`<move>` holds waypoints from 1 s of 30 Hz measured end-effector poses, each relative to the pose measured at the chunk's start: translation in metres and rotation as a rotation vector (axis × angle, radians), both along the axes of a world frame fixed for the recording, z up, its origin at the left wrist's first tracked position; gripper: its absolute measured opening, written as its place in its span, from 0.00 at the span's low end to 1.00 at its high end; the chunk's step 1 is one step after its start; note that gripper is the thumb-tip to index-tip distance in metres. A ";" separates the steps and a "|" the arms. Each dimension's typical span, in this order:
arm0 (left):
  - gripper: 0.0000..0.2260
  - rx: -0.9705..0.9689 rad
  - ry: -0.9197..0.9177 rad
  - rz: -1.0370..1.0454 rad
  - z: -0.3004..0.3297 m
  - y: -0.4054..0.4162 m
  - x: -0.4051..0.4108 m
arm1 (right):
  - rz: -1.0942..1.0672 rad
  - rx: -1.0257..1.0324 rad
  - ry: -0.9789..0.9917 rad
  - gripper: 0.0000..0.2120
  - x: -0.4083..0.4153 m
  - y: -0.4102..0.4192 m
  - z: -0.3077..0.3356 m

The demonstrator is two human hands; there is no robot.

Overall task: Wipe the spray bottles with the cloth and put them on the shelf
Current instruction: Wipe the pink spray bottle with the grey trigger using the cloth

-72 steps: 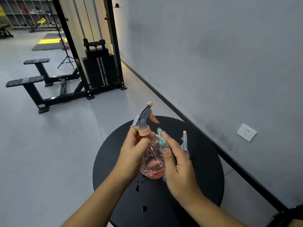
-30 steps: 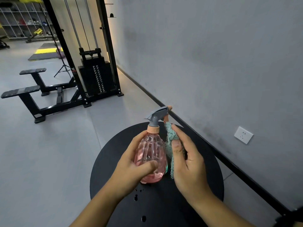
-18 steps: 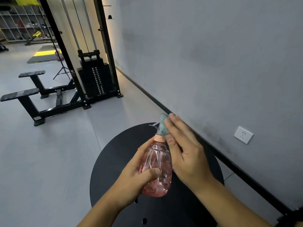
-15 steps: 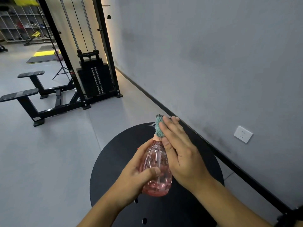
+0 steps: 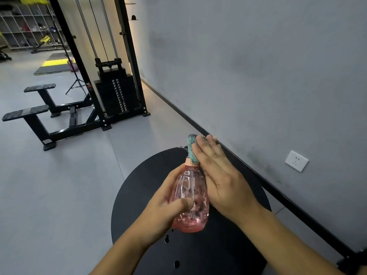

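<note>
- Since a moment ago, the cloth (image 5: 192, 149) has climbed from the side of the spray bottle (image 5: 190, 197) up onto its top, and it now covers the sprayer head so that I cannot see the trigger or the nozzle.
- My left hand (image 5: 168, 203) grips the pink body of the bottle from the left, with the thumb curled across the front and the fingers going behind; it holds the bottle tilted above the round black table (image 5: 139, 225), and I think the base does not touch the table.
- My right hand (image 5: 220, 175) lies almost flat, fingers straight and close together, and presses the cloth against the top of the bottle; it does not pinch the cloth.
- I judge that I am in the wiping step of this bottle, and the shelf step is not yet done.
- Risk one: because the cloth is only pressed and not gripped, it can slip off and fall on the table or the floor (image 5: 59, 185) if I lift the palm.
- Risk two: pressing on the hidden trigger can release some spray.
- Risk three: the smooth body can turn or slide in my left hand if the right pushes too hard.
- Far behind the cable machine (image 5: 115, 92) I see a white shelving unit (image 5: 23, 26).
</note>
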State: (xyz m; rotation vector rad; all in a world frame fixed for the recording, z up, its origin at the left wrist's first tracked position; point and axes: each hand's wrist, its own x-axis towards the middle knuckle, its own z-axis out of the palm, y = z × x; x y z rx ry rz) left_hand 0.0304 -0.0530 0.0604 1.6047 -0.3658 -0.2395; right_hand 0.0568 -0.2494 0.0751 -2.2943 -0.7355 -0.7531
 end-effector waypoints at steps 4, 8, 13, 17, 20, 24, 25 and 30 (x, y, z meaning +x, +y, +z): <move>0.37 0.014 0.015 -0.011 -0.002 0.006 0.000 | -0.045 0.001 -0.001 0.33 0.007 -0.015 0.005; 0.36 0.004 0.032 -0.004 -0.004 0.005 0.001 | 0.018 -0.005 0.045 0.32 -0.002 -0.005 0.002; 0.36 -0.035 0.059 0.032 -0.004 0.009 0.000 | 0.022 -0.063 -0.031 0.30 -0.001 -0.014 0.005; 0.36 -0.054 0.050 0.035 -0.004 0.011 0.002 | -0.010 0.011 -0.011 0.37 -0.003 -0.009 -0.002; 0.36 -0.061 0.030 0.052 -0.004 0.009 0.001 | 0.012 0.005 -0.004 0.36 -0.005 -0.003 -0.007; 0.33 -0.082 0.009 0.085 -0.002 0.013 0.002 | -0.010 -0.024 -0.059 0.38 -0.003 -0.009 -0.009; 0.32 -0.077 -0.001 0.090 -0.001 0.014 0.002 | -0.017 -0.009 -0.059 0.39 -0.003 -0.008 -0.008; 0.31 -0.033 -0.054 0.119 0.000 0.009 0.001 | -0.026 0.067 -0.045 0.37 -0.004 0.000 -0.007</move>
